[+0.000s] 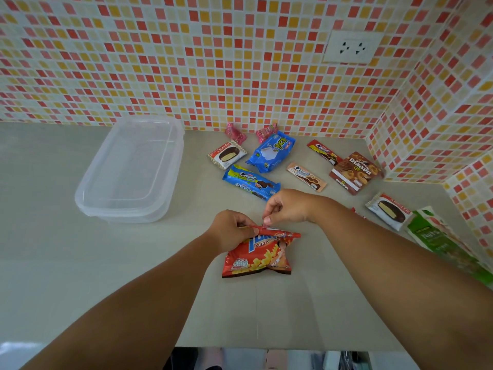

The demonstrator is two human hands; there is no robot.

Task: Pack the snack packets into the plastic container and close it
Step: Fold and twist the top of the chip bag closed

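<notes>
While the red potato snack bag [257,256] lies near the bench's [80,263] front edge, the left grip [231,227] pinches its folded top and the right grip [285,206] pinches that same fold. Toward the back left, the lidded plastic container [130,166] sits well apart.

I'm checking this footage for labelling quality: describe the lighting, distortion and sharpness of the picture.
Head view: soft, even light with faint shadows under the red potato snack bag and the hands; wide-angle lens bends the tiled wall and countertop edges; printing on the blue Cream-O packet reads sharply; the green nuts packet at the right edge is smeared.
</notes>
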